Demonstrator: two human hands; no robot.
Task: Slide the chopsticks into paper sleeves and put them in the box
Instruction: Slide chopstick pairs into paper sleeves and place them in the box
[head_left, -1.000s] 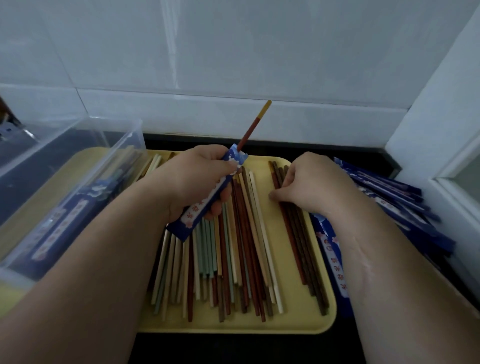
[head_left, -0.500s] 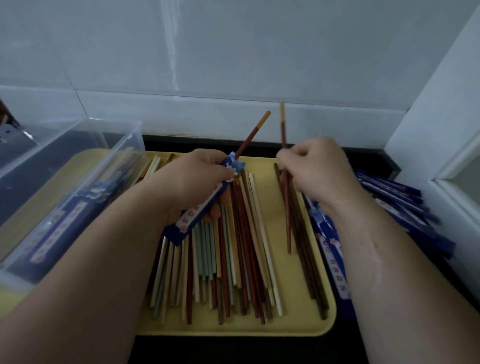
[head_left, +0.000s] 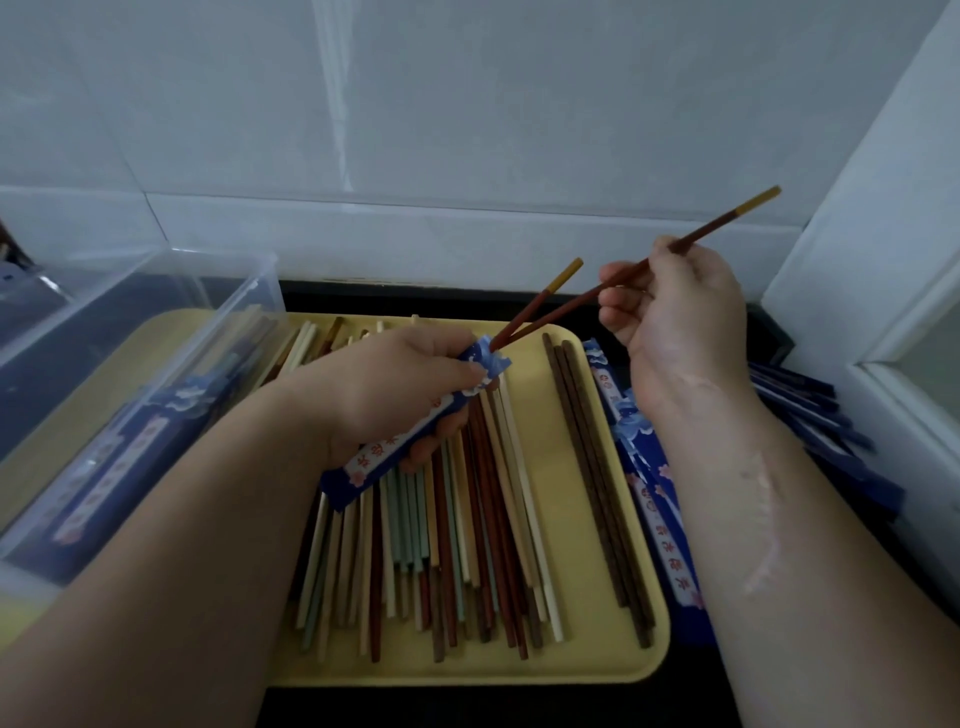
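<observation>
**Second chopstick at the sleeve mouth**

Our left hand (head_left: 395, 389) grips a blue sleeve (head_left: 405, 441) over the tray (head_left: 571, 660), fingers wrapped round its middle, mouth tilted up and to the right. One red chopstick (head_left: 550, 291) already sits in the sleeve, its yellow end sticking out. Our right hand (head_left: 675, 322) pinches a second red chopstick (head_left: 727, 221) above the tray's far right corner. It slants down to the left, with its lower tip at the sleeve mouth, touching the first. We can't tell if the tip is inside.

Loose chopsticks (head_left: 467, 545) in mixed colours lie across the tray's left and middle, under the left hand. A few dark chopsticks (head_left: 597, 467) lie along the tray's right side. Spare sleeves (head_left: 810, 415) are piled just right of the tray. The clear box (head_left: 223, 260) sits left of the tray and holds sleeved pairs (head_left: 119, 452).
</observation>
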